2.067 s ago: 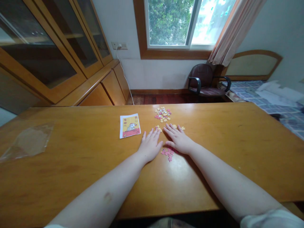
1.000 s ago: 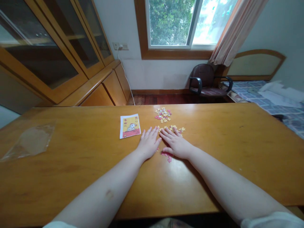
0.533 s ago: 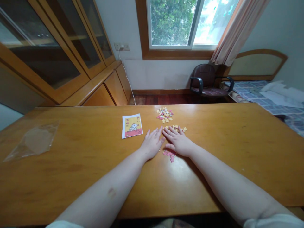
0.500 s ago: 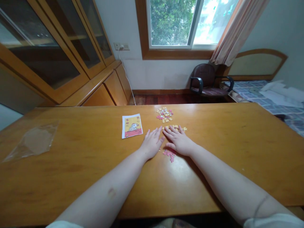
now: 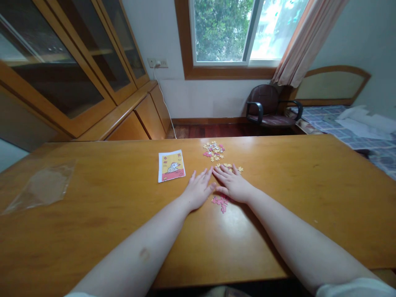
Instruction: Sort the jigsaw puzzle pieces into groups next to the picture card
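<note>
My left hand (image 5: 198, 189) lies palm down on the wooden table, fingers stretched forward, its fingertips close to those of the other hand. Beside it, my right hand (image 5: 232, 183) is spread flat, partly over yellow jigsaw pieces (image 5: 240, 169) that show past its fingertips. Pink jigsaw pieces (image 5: 221, 203) lie just below the right hand, nearer to me. Farther off is a loose heap of mixed yellow, white and pink jigsaw pieces (image 5: 214, 151). Left of the hands rests a picture card (image 5: 172, 166) with a white duck on yellow and pink. Whatever lies under the palms is hidden.
A clear plastic bag (image 5: 43, 183) lies at the left of the wooden table (image 5: 117, 222). Beyond the table stand a glass-doored cabinet (image 5: 105, 97), a dark armchair (image 5: 267, 105) and a bed (image 5: 355, 123) under a window.
The left hand has shifted slightly right, its fingers now nearer the right hand. The right hand is nearly still. The whole view has tilted a little.
</note>
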The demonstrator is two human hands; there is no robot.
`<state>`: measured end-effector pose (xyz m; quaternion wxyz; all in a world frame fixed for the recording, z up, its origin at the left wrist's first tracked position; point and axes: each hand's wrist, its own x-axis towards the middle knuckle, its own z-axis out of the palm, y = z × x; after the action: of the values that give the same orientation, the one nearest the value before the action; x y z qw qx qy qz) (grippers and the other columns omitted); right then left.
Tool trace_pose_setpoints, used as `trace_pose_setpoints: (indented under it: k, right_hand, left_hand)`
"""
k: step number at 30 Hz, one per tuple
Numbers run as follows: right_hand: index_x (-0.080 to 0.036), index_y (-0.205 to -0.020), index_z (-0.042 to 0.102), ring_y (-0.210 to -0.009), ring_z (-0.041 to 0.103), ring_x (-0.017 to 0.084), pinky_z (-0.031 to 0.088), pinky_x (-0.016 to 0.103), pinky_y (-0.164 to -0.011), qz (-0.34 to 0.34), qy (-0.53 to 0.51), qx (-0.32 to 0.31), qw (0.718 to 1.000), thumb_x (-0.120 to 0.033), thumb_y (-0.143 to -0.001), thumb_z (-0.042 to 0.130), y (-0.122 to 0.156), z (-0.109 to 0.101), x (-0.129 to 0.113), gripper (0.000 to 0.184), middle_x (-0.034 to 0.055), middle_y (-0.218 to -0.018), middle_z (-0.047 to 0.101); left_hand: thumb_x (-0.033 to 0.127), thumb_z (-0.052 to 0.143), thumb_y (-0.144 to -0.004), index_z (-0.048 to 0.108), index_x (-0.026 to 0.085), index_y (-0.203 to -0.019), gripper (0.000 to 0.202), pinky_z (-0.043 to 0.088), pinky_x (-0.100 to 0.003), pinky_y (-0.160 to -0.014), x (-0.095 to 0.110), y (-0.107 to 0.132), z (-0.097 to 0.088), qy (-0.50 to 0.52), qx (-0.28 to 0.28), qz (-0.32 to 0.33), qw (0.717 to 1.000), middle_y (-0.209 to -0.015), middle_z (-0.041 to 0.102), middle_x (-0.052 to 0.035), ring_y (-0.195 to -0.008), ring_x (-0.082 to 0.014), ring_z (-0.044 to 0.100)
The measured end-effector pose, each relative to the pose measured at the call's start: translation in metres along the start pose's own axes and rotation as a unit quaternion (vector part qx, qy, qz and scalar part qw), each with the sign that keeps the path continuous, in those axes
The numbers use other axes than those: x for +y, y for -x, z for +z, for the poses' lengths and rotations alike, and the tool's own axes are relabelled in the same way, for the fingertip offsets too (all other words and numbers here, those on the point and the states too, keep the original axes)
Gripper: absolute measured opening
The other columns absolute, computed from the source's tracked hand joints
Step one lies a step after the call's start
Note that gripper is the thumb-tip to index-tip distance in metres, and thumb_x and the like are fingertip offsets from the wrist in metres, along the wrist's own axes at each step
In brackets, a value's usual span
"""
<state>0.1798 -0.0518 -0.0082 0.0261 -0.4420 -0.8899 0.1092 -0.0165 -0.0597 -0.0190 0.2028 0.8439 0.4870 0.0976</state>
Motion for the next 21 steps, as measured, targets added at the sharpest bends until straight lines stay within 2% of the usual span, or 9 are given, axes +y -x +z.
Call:
trace_pose_setpoints:
  k: [5,9,12,15,21]
  right_hand:
    - [-0.020,-0.147,0.024,-0.141,0.018,0.029,0.009,0.062,-0.110,0.022,0.005,0.003,1.000,-0.061,-0.091,0.025,0.001,-0.001,0.004,0.070,0.0097,-0.152,0.025]
    - [-0.018,-0.147,0.026,-0.141,0.019,0.029,0.009,0.061,-0.111,0.051,0.007,0.016,0.999,-0.060,-0.091,0.027,0.003,-0.001,0.009,0.070,0.0113,-0.151,0.026]
    - [-0.015,-0.146,0.029,-0.142,0.014,0.030,0.007,0.060,-0.111,0.072,0.015,0.031,0.997,-0.062,-0.090,0.029,0.001,0.001,0.011,0.073,0.0133,-0.153,0.022]
    - [-0.018,-0.146,0.028,-0.142,0.011,0.031,0.005,0.061,-0.110,0.071,0.017,0.033,0.997,-0.062,-0.090,0.029,-0.003,0.004,0.011,0.072,0.0118,-0.154,0.020]
    - [-0.022,-0.147,0.026,-0.141,0.017,0.031,0.007,0.061,-0.110,0.068,0.012,0.020,0.997,-0.061,-0.090,0.029,-0.001,0.002,0.014,0.069,0.0090,-0.152,0.026]
  left_hand:
    - [0.053,0.013,-0.094,0.018,0.013,-0.148,0.066,0.009,-0.046,-0.116,0.000,0.000,-0.001,0.009,0.009,-0.026,1.000,-0.151,0.029,-0.0110,-0.140,-0.0208,0.023]
    - [0.049,0.015,-0.095,0.021,0.014,-0.147,0.062,0.012,-0.044,-0.116,0.002,0.000,-0.003,0.016,0.013,-0.040,0.999,-0.150,0.032,-0.0111,-0.139,-0.0203,0.026]
    - [0.048,0.018,-0.096,0.024,0.014,-0.146,0.061,0.013,-0.045,-0.116,0.003,0.000,-0.004,0.014,0.017,-0.042,0.999,-0.149,0.034,-0.0117,-0.139,-0.0202,0.028]
    - [0.046,0.020,-0.096,0.026,0.015,-0.145,0.059,0.015,-0.045,-0.115,0.003,0.000,-0.004,0.011,0.026,-0.043,0.999,-0.147,0.037,-0.0122,-0.138,-0.0203,0.029]
    - [0.047,0.020,-0.096,0.027,0.016,-0.145,0.058,0.016,-0.046,-0.115,0.001,0.000,-0.004,0.020,0.034,-0.038,0.998,-0.146,0.039,-0.0125,-0.137,-0.0207,0.031]
